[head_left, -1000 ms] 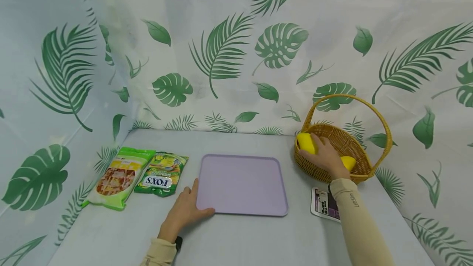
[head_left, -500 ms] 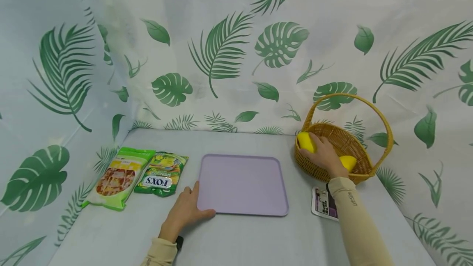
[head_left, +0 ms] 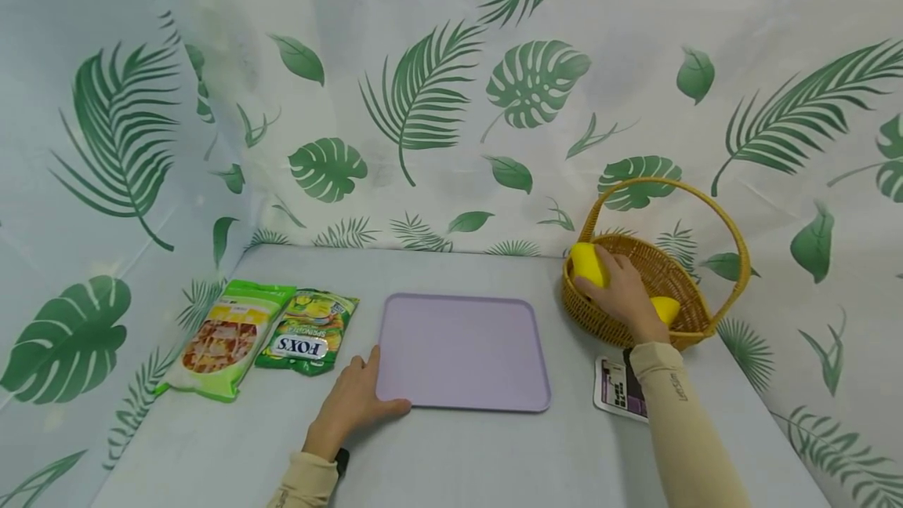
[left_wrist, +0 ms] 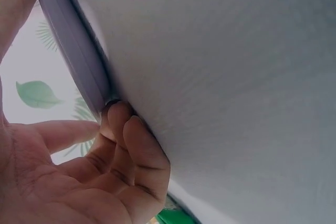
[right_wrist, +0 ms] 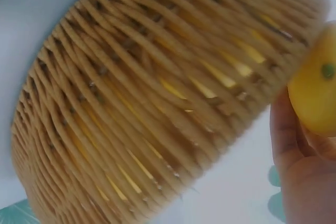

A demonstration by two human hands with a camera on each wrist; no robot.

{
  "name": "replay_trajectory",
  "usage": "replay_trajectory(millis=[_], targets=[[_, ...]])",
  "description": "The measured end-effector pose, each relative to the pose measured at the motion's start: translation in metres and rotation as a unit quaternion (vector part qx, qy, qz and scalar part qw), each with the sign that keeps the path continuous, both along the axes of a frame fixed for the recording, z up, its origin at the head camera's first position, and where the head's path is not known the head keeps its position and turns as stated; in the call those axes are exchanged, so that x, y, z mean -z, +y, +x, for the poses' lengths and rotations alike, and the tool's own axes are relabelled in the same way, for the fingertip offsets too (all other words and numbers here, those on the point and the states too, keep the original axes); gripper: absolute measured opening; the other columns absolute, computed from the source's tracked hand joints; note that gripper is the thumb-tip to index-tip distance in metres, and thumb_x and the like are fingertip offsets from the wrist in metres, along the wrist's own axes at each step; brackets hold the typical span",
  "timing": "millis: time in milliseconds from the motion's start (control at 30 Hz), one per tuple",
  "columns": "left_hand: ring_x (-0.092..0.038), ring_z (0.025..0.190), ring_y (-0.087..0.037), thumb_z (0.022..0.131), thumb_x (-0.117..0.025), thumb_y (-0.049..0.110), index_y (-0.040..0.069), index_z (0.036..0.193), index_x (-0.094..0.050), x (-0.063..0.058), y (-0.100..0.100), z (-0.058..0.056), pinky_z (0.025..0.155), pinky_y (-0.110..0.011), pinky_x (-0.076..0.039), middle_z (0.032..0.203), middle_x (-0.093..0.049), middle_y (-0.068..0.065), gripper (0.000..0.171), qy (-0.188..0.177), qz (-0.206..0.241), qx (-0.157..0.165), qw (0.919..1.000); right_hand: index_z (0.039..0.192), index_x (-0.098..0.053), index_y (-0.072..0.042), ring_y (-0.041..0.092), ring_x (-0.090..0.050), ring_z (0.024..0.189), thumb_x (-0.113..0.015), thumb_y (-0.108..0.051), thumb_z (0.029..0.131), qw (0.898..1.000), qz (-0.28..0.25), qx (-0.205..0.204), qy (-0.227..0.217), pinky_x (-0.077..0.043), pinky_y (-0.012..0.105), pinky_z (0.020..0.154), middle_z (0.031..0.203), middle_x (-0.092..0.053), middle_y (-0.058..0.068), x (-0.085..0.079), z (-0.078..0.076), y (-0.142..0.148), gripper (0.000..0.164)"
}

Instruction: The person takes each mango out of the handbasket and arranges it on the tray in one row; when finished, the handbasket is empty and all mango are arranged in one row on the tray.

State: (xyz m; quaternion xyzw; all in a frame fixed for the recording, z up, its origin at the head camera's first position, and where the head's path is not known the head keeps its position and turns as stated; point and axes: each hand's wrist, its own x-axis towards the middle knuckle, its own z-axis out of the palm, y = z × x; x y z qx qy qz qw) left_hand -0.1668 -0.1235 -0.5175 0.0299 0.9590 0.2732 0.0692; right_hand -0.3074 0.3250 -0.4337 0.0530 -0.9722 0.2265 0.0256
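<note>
My left hand (head_left: 360, 394) holds the near left corner of a lavender tray (head_left: 462, 355), thumb along the front edge and fingers at the left edge. In the left wrist view the fingertips (left_wrist: 119, 114) curl against the tray's rim (left_wrist: 79, 45). At the left side of a wicker basket (head_left: 600, 324) my right hand (head_left: 624, 296) grips a lemon-like yellow fruit (head_left: 589, 263), level with the rim. The right wrist view shows this yellow fruit (right_wrist: 315, 95) with its green stem spot. A second yellow fruit (head_left: 665, 310) lies in the basket, partly behind the hand.
Left of the tray lie a green-and-white food bag (head_left: 226, 339) and a green Fox's sweets bag (head_left: 309, 332). A purple-and-white packet (head_left: 612, 390) lies before the basket, partly under the right sleeve. The basket's tall handle (head_left: 734, 234) arches over it. Leaf-printed cloth (head_left: 423, 100) walls the table.
My right hand has raised and tilted the yellow fruit slightly at the basket's left rim. The left hand and the tray have stayed in place.
</note>
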Motion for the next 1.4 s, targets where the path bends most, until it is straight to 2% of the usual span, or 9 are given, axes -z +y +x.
replay_trajectory(millis=[267, 433, 567, 800, 967, 1133, 1267, 1400], targets=[[-0.059, 0.105, -0.034, 0.068, -0.086, 0.057, -0.004, 0.152, -0.036, -0.002, 0.000, 0.000, 0.095, -0.053, -0.050, 0.123, -0.056, -0.028, 0.115, 0.001, 0.002, -0.002, 1.0000, 0.161, -0.020, -0.012, 0.045, -0.044, 0.117, -0.059, -0.051, 0.097, 0.999, -0.014, 0.000, 0.030, -0.045, 0.057, 0.087, 0.149, -0.034, 0.033, -0.007, 0.009, -0.015, 0.084], [-0.059, 0.106, -0.034, 0.069, -0.086, 0.057, -0.005, 0.152, -0.035, -0.001, 0.000, 0.000, 0.096, -0.053, -0.050, 0.123, -0.056, -0.029, 0.116, 0.003, 0.002, 0.001, 1.0000, 0.160, -0.026, -0.014, 0.043, -0.046, 0.112, -0.060, -0.048, 0.097, 0.998, -0.016, -0.018, 0.061, -0.045, 0.051, 0.084, 0.143, -0.039, 0.032, -0.006, 0.014, -0.026, 0.079], [-0.059, 0.107, -0.035, 0.069, -0.086, 0.057, -0.004, 0.152, -0.035, -0.001, 0.000, 0.000, 0.096, -0.054, -0.050, 0.125, -0.055, -0.029, 0.116, -0.001, 0.004, 0.000, 1.0000, 0.159, -0.031, -0.017, 0.044, -0.047, 0.112, -0.059, -0.050, 0.097, 0.997, -0.014, -0.028, 0.076, -0.045, 0.051, 0.084, 0.141, -0.040, 0.032, -0.005, 0.018, -0.034, 0.075], [-0.059, 0.106, -0.035, 0.069, -0.086, 0.057, -0.005, 0.153, -0.034, -0.001, 0.000, 0.001, 0.096, -0.053, -0.050, 0.124, -0.055, -0.030, 0.116, -0.003, 0.004, 0.001, 1.0000, 0.158, -0.033, -0.019, 0.043, -0.050, 0.109, -0.061, -0.053, 0.096, 0.997, -0.030, -0.024, 0.073, -0.044, 0.047, 0.081, 0.141, -0.041, 0.030, -0.004, 0.024, -0.050, 0.076], [-0.059, 0.105, -0.034, 0.069, -0.086, 0.057, -0.005, 0.152, -0.034, -0.001, 0.000, 0.000, 0.095, -0.053, -0.050, 0.123, -0.055, -0.030, 0.116, -0.001, 0.003, 0.002, 1.0000, 0.158, -0.032, -0.019, 0.045, -0.046, 0.117, -0.064, -0.052, 0.094, 0.996, -0.057, -0.028, 0.065, -0.044, 0.050, 0.086, 0.144, -0.038, 0.030, 0.001, 0.026, -0.062, 0.078], [-0.059, 0.105, -0.034, 0.069, -0.086, 0.057, -0.005, 0.152, -0.035, -0.001, -0.001, 0.000, 0.095, -0.053, -0.050, 0.123, -0.056, -0.030, 0.116, -0.001, 0.002, 0.001, 1.0000, 0.159, -0.031, -0.017, 0.043, -0.047, 0.118, -0.068, -0.049, 0.092, 0.994, -0.080, -0.037, 0.057, -0.045, 0.048, 0.087, 0.147, -0.037, 0.029, 0.005, 0.027, -0.076, 0.082], [-0.059, 0.103, -0.033, 0.068, -0.086, 0.058, -0.004, 0.152, -0.035, 0.000, 0.000, 0.000, 0.094, -0.053, -0.051, 0.122, -0.056, -0.029, 0.117, -0.003, -0.001, 0.000, 1.0000, 0.158, -0.032, -0.016, 0.041, -0.049, 0.117, -0.071, -0.046, 0.090, 0.994, -0.086, -0.041, 0.054, -0.045, 0.047, 0.087, 0.149, -0.036, 0.026, 0.008, 0.027, -0.088, 0.084], [-0.059, 0.103, -0.032, 0.068, -0.086, 0.058, -0.004, 0.153, -0.034, -0.001, 0.000, -0.001, 0.094, -0.053, -0.051, 0.122, -0.056, -0.029, 0.117, -0.005, 0.000, -0.001, 1.0000, 0.158, -0.031, -0.014, 0.041, -0.047, 0.121, -0.074, -0.043, 0.088, 0.994, -0.083, -0.048, 0.060, -0.045, 0.051, 0.092, 0.151, -0.033, 0.023, 0.012, 0.026, -0.100, 0.087]])
